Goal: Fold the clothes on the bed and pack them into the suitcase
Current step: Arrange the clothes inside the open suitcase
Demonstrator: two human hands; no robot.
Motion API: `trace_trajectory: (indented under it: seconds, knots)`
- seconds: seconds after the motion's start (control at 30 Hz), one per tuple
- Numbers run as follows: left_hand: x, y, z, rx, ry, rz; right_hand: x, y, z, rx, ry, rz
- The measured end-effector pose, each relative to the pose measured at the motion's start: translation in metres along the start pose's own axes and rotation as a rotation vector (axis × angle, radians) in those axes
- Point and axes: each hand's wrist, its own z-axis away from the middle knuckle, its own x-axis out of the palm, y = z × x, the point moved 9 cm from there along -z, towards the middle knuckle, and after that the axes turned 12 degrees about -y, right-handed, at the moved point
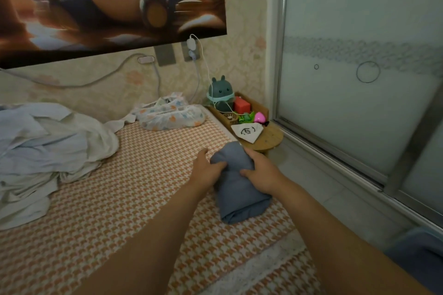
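Observation:
A folded grey-blue garment (239, 196) lies near the right edge of the bed (124, 199), which has an orange houndstooth cover. My left hand (206, 170) grips the garment's left side, with the thumb over the cloth. My right hand (260, 170) grips its right side, fingers curled over the top. A heap of pale blue and white clothes (40, 151) lies unfolded at the bed's left. No suitcase is in view.
A floral pillow (170, 115) lies at the head of the bed. Beside it a wooden bedside stand (266, 136) holds a teal rabbit lamp (220, 93), a red box and small items. Frosted sliding doors (359, 79) run along the right, with tiled floor below.

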Motion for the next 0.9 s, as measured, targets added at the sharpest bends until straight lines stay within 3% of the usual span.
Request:
trace_trajectory:
  seconds: [0.1,0.27,0.37,0.53,0.73,0.9]
  knots:
    - [0.016,0.004,0.003,-0.106,-0.162,0.320,-0.019,-0.003,0.023,-0.053,0.069,-0.115]
    - [0.062,0.075,0.021,0.085,-0.275,0.306,-0.067,0.001,0.078,-0.067,0.215,-0.237]
    - [0.112,0.115,0.032,0.200,-0.325,0.285,-0.099,0.005,0.120,-0.128,0.310,-0.162]
    - [0.213,0.153,0.042,0.316,-0.342,-0.040,-0.153,0.073,0.196,-0.019,0.498,-0.192]
    - [0.371,0.122,0.048,0.246,-0.642,-0.420,-0.173,0.211,0.289,0.231,0.636,-0.175]
    - [0.478,0.059,0.054,0.198,-0.854,-0.567,-0.151,0.335,0.359,0.479,0.738,-0.252]
